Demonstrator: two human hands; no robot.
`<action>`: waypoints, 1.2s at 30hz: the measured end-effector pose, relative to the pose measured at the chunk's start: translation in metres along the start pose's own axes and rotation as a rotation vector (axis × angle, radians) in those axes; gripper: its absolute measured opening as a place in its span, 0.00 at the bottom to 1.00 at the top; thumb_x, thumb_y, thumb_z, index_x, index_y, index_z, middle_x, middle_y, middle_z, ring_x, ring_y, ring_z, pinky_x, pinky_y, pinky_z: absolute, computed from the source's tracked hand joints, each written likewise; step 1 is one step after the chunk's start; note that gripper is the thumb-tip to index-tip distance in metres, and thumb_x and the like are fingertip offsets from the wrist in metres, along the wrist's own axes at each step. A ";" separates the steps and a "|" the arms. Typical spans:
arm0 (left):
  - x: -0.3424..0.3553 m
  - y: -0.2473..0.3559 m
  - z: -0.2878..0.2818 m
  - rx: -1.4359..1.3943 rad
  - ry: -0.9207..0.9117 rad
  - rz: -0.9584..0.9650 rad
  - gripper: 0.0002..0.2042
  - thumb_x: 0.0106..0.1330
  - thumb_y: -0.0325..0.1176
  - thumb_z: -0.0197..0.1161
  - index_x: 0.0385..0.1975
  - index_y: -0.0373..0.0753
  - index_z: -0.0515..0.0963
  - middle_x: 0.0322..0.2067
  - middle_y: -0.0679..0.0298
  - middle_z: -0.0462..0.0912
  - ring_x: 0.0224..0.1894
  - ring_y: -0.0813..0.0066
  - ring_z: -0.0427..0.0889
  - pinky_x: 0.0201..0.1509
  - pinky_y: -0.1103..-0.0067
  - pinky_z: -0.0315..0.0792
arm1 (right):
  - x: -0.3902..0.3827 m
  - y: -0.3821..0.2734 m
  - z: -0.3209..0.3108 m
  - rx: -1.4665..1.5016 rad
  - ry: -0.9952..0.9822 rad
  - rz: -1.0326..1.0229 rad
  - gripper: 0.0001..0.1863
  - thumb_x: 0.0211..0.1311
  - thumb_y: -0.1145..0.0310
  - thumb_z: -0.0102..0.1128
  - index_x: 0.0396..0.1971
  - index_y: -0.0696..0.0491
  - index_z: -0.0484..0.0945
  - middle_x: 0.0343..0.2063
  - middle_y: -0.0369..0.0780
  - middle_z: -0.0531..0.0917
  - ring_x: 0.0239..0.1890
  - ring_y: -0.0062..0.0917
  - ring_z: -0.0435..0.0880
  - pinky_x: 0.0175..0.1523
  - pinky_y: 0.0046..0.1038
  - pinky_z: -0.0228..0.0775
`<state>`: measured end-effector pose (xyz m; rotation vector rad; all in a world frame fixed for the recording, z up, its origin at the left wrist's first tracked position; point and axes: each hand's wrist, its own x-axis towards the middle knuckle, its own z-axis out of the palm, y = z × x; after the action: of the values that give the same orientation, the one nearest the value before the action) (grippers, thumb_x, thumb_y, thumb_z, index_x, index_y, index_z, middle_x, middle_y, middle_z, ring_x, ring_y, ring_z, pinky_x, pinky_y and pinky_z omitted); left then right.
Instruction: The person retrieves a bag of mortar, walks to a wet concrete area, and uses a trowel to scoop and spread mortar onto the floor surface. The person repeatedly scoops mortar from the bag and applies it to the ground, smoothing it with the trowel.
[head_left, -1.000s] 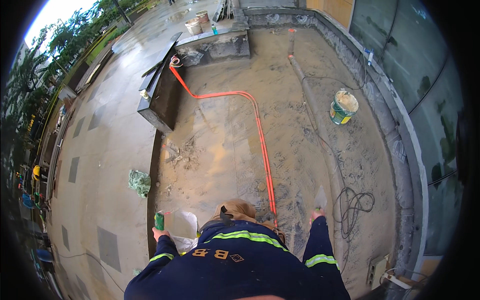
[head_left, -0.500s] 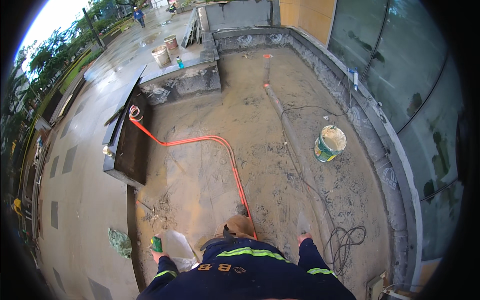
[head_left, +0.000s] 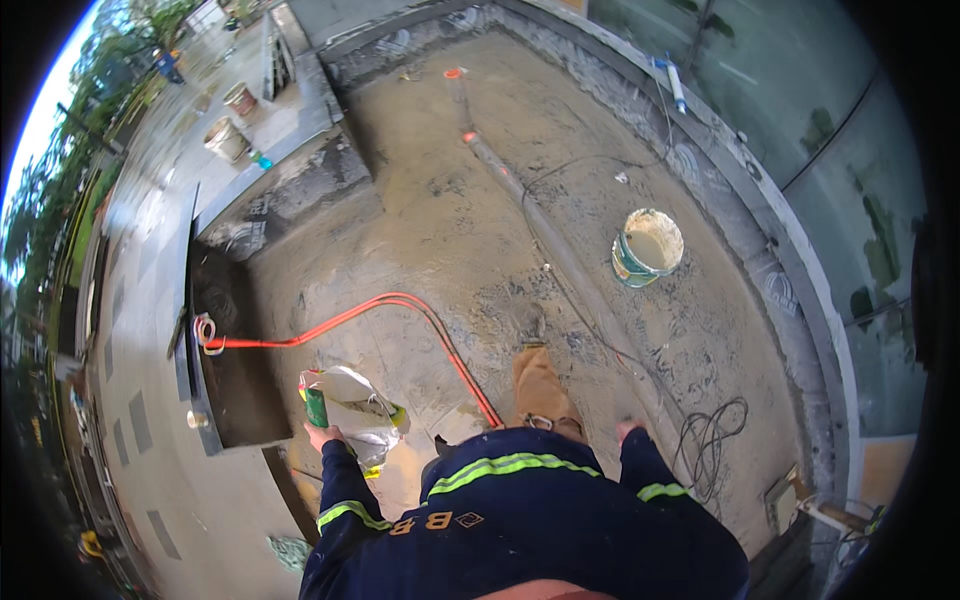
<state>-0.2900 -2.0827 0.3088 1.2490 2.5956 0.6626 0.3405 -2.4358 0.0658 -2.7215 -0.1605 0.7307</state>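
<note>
My left hand (head_left: 322, 436) is closed on the edge of a white sack (head_left: 368, 428) with green and yellow patches. The sack's mouth gapes, and a green part (head_left: 316, 406) stands up just above my fingers. My right hand (head_left: 628, 430) hangs low on the other side, beside the long grey pipe. Only a small, blurred part of it shows past the sleeve, so its fingers and anything in them are hidden. My brown-trousered leg (head_left: 545, 385) is stretched forward on the muddy floor.
Orange tubing (head_left: 375, 300) curves across the floor from the left block. A grey pipe (head_left: 555, 235) runs lengthwise, with a black cable (head_left: 712, 440) coiled near it. A green bucket (head_left: 648, 248) stands right. More buckets (head_left: 226, 140) sit on the raised paving. A low wall (head_left: 690, 165) borders glass panels.
I have stepped forward and the view has turned. The white sack has swung forward with my left hand, its mouth now wider. A pale pointed shape at my right hand no longer shows.
</note>
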 end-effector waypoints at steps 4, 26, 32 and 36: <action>0.032 0.046 0.022 0.119 0.069 -0.051 0.24 0.46 0.25 0.60 0.47 0.38 0.66 0.36 0.43 0.79 0.44 0.42 0.77 0.48 0.62 0.70 | 0.062 -0.153 -0.016 -0.156 -0.431 -0.055 0.17 0.44 0.66 0.59 0.32 0.65 0.80 0.32 0.52 0.83 0.36 0.38 0.85 0.41 0.36 0.74; 0.129 0.386 0.249 0.221 -0.218 -0.411 0.19 0.50 0.25 0.60 0.44 0.38 0.68 0.40 0.43 0.79 0.47 0.45 0.77 0.52 0.62 0.71 | 0.305 -0.695 -0.090 0.265 -0.589 0.027 0.11 0.56 0.66 0.60 0.26 0.55 0.68 0.13 0.40 0.70 0.08 0.29 0.69 0.10 0.34 0.61; 0.252 0.538 0.362 0.103 -0.226 -0.314 0.28 0.51 0.25 0.59 0.55 0.41 0.62 0.41 0.42 0.79 0.47 0.44 0.78 0.51 0.61 0.71 | 0.352 -0.726 -0.087 0.052 -0.551 0.096 0.13 0.55 0.62 0.58 0.30 0.57 0.71 0.15 0.46 0.76 0.11 0.33 0.74 0.15 0.38 0.65; 0.341 0.667 0.404 0.060 -0.204 -0.258 0.23 0.51 0.25 0.57 0.50 0.41 0.64 0.39 0.42 0.79 0.47 0.43 0.77 0.49 0.60 0.71 | 0.369 -0.781 -0.105 0.005 -0.554 0.089 0.15 0.56 0.59 0.55 0.31 0.58 0.73 0.17 0.49 0.78 0.11 0.35 0.75 0.16 0.37 0.67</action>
<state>0.0998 -1.3268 0.2727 0.9193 2.5581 0.3899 0.6924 -1.6582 0.2376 -2.4633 -0.1605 1.4918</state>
